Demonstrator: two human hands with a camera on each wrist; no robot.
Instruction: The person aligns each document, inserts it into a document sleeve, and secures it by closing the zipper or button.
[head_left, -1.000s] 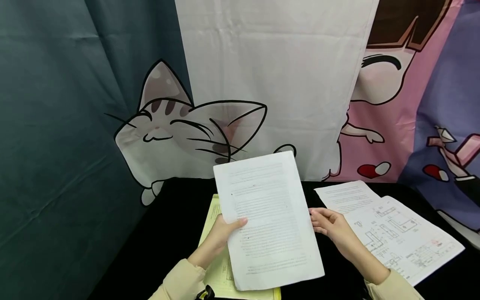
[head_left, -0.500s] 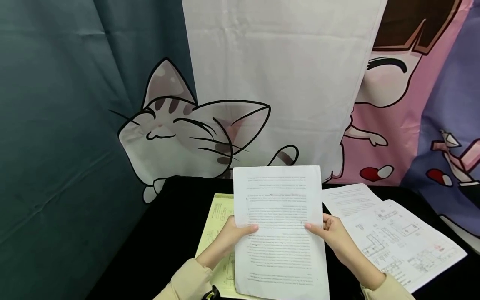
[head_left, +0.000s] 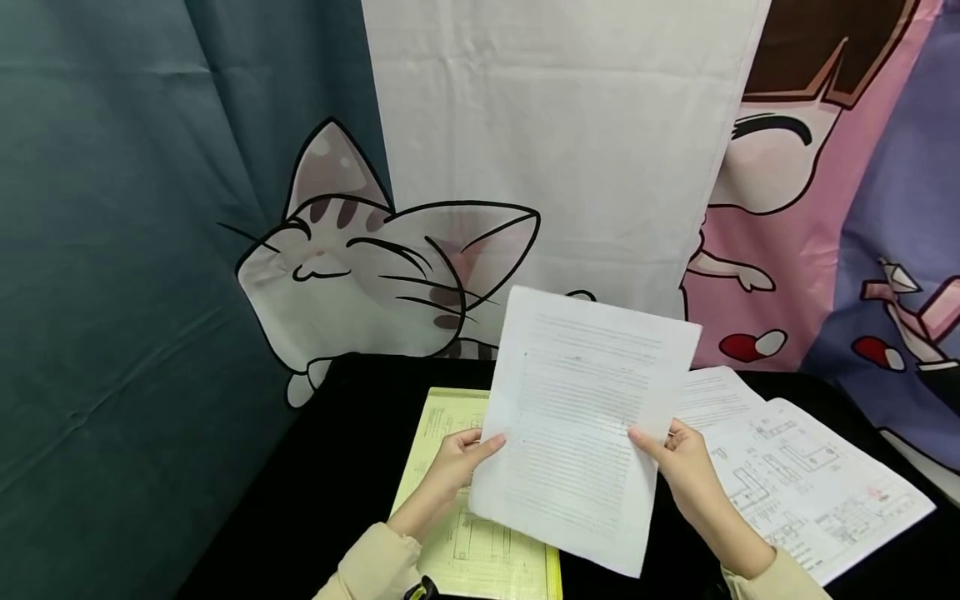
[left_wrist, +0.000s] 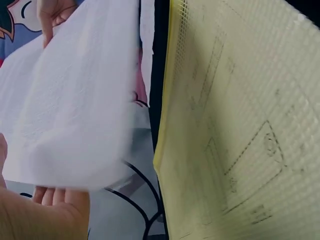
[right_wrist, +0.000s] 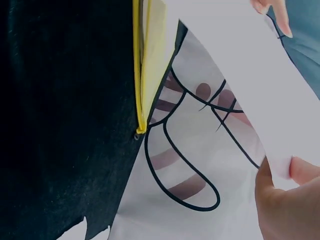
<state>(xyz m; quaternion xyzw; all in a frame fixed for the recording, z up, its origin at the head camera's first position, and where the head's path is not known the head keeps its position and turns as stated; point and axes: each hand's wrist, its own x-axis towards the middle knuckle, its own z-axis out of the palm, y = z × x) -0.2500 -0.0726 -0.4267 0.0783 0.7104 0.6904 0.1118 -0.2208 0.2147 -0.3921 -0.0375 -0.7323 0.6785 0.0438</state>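
Observation:
A white printed sheet of paper [head_left: 577, 417] is held up between both hands, its top leaning to the right in the head view. Whether it is one sheet or a thin stack, I cannot tell. My left hand [head_left: 453, 462] pinches its left edge, thumb in front and fingers behind. On the right edge, my right hand [head_left: 686, 471] grips it with the thumb over the print. Below and behind the paper lies a yellow mesh zip pouch [head_left: 517, 558], with printed drawings showing through. The left wrist view shows the pouch's mesh [left_wrist: 240, 100] close up beside the blurred paper [left_wrist: 75, 110].
Two overlapping printed papers [head_left: 817, 483] with technical drawings lie on the right of the black tabletop [head_left: 315, 483]. Behind the table hangs a cartoon-printed curtain [head_left: 600, 150]. A zip pull [right_wrist: 141, 131] shows at the pouch's corner.
My right hand, apart from the paper at first, has taken hold of its right edge. The sheet has swung from leaning left, through upright, to leaning right, and its lower edge has risen.

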